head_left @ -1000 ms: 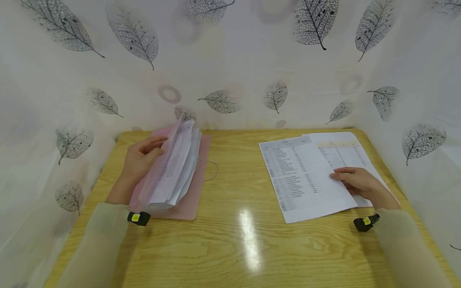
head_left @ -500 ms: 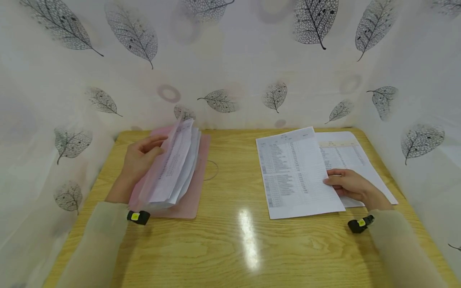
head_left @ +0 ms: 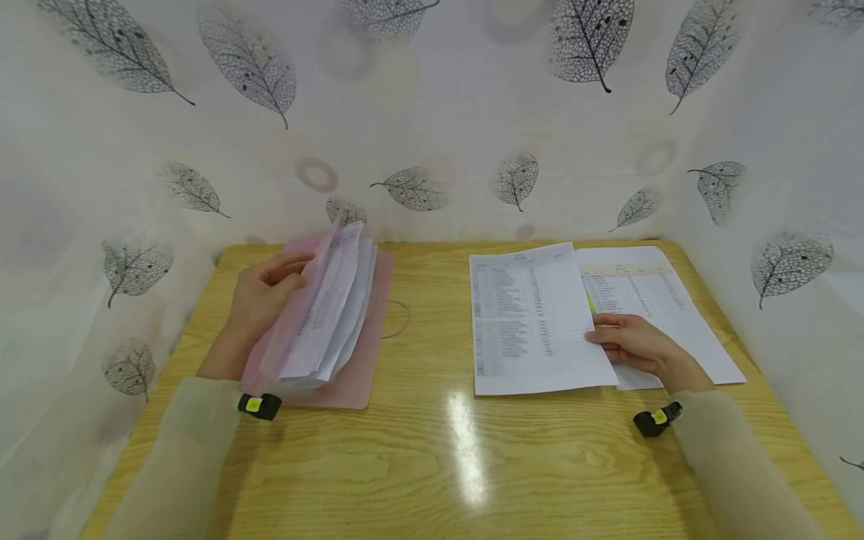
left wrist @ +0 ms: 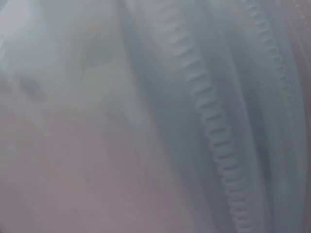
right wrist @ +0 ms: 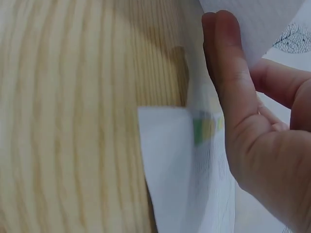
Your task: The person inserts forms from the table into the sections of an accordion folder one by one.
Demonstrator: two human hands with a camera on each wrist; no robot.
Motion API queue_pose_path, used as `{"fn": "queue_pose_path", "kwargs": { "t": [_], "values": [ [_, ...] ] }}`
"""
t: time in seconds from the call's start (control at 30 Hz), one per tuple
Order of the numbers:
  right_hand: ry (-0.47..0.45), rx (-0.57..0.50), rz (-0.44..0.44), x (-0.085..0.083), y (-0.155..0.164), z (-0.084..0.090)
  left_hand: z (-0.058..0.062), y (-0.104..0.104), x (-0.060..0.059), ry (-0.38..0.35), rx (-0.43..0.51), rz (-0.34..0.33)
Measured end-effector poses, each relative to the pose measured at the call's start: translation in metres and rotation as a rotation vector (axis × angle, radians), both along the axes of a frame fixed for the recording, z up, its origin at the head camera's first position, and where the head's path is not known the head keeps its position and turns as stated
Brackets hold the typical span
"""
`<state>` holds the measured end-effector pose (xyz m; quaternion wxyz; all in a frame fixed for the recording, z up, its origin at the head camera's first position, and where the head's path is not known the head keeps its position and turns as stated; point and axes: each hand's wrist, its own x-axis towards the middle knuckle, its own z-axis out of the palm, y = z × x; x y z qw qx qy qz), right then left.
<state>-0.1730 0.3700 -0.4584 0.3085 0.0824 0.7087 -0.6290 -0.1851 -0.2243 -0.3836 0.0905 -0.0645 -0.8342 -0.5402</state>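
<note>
A pink folder [head_left: 358, 367] lies at the table's left, its front cover lifted. My left hand [head_left: 263, 300] grips the raised cover and the fanned white papers [head_left: 331, 307] inside it. The left wrist view is a blur of the folder's ridged dividers [left wrist: 209, 121]. On the right, my right hand [head_left: 631, 345] pinches the right edge of a printed sheet [head_left: 533, 322] that lies flat on the wood. That sheet overlaps a second printed sheet [head_left: 648, 292] further right. In the right wrist view the fingers [right wrist: 233, 97] lie along the sheet's edge [right wrist: 170, 160].
The wooden table [head_left: 432, 450] is enclosed by leaf-patterned white walls [head_left: 432, 112] at the back and both sides. A thin elastic loop [head_left: 398, 319] sticks out from the folder's right edge. A bright glare spot [head_left: 466, 442] sits on the bare wood between my arms.
My right hand has drawn the printed sheet leftward and squared it up, uncovering more of the second sheet. My left hand and the folder have stayed still.
</note>
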Motion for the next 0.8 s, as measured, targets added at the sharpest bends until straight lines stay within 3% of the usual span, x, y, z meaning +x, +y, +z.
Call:
{"fn": "queue_pose_path", "kwargs": {
  "t": [0.3,0.8],
  "values": [
    [0.024,-0.069,0.069,-0.001,-0.025,0.003,0.001,0.0,0.0,0.005,-0.016,0.004],
    [0.075,-0.118,0.061,-0.004,-0.064,-0.003,0.0,0.0,-0.002,0.022,0.019,-0.003]
  ]
}}
